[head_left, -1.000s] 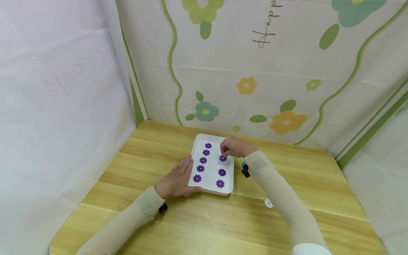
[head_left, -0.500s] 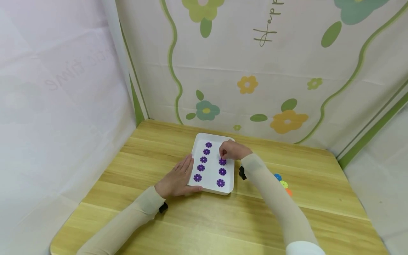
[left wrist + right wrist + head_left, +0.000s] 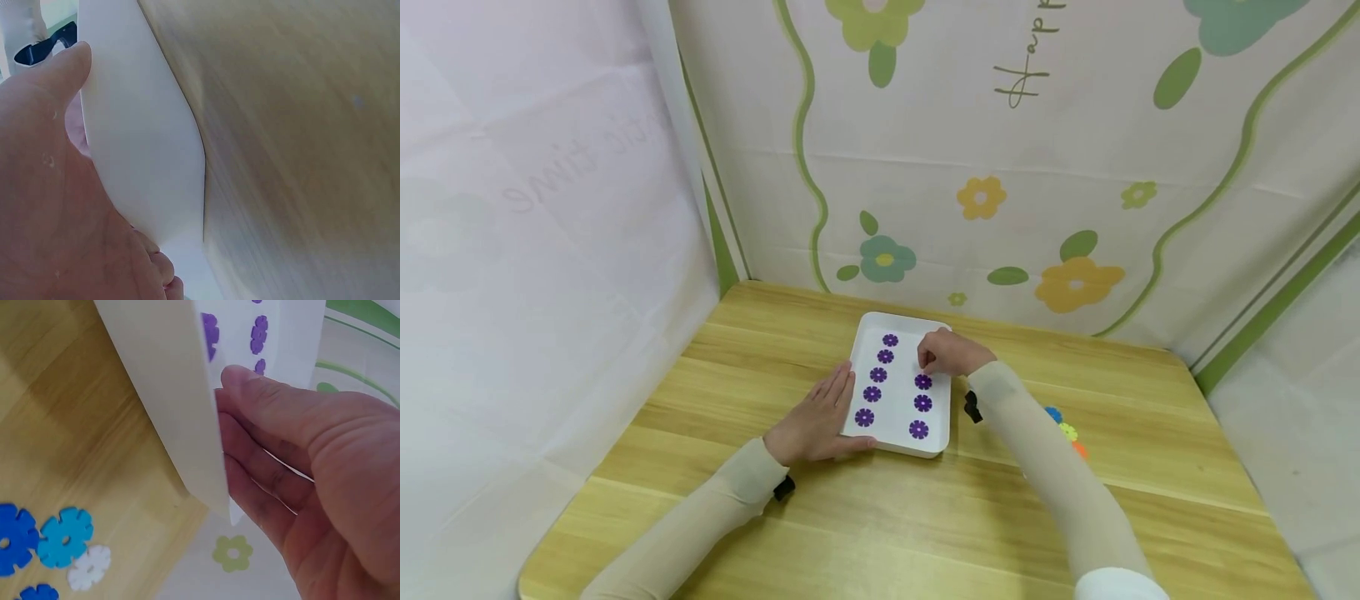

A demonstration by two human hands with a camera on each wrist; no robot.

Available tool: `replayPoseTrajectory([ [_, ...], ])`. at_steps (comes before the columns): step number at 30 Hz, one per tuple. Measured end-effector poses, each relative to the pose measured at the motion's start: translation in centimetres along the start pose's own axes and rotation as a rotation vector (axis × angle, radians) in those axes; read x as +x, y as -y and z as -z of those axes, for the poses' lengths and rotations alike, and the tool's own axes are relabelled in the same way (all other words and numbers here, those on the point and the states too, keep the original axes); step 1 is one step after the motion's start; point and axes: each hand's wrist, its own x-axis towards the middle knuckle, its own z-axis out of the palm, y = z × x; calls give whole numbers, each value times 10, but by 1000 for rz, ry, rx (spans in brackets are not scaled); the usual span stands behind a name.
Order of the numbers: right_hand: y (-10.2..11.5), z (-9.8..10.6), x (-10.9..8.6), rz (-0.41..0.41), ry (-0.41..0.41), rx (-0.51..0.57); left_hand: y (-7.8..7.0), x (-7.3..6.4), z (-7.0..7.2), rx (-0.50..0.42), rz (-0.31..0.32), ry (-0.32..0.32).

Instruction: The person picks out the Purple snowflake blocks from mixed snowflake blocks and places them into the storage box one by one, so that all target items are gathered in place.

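A white tray (image 3: 897, 433) lies on the table, holding purple snowflake discs. Several form a row along its left side, such as one disc (image 3: 878, 375); a shorter row runs down the right, ending at its far disc (image 3: 922, 382). My left hand (image 3: 815, 421) rests against the tray's left side, fingers straight, thumb along the near rim. Over the right part of the tray, my right hand (image 3: 953, 353) has its bent fingertips just beyond that far disc. In the right wrist view nothing shows between the thumb (image 3: 269, 400) and fingers; some fingertips are hidden by the tray wall.
To the right of my right forearm lie a blue disc (image 3: 1053, 414), a yellow-green disc (image 3: 1067, 432) and an orange disc (image 3: 1079, 450). The right wrist view also shows a white disc (image 3: 90, 569). A patterned curtain (image 3: 925, 167) stands behind the wooden table (image 3: 880, 533).
The far purple disc in the right row has shifted nearer to the others in that row. My right hand has moved slightly toward me over the second. The left hand has stayed put.
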Motion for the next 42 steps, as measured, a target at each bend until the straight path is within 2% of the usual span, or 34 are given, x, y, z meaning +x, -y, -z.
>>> replayPoseTrajectory([
  [4,-5,8,-12,47,-22,-3,0,-1,1,0,2,3],
  [9,-8,24,-40,92,-52,0,1,-1,1,-14,-2,1],
  [13,-15,31,-66,96,-75,-32,1,0,0,-4,-8,-2],
  [20,-38,29,-116,83,-96,-28,1,-1,-1,-7,-6,5],
  [24,-50,21,-141,77,-93,-37,1,-1,-1,-1,-4,9],
  [30,-65,-3,-168,44,-81,-37,1,-2,-1,4,-6,12],
  [35,-72,-23,-179,16,-72,7,3,-2,-4,-21,-19,-14],
  [42,-76,-45,-188,-13,-90,56,6,2,-12,-15,-12,-13],
])
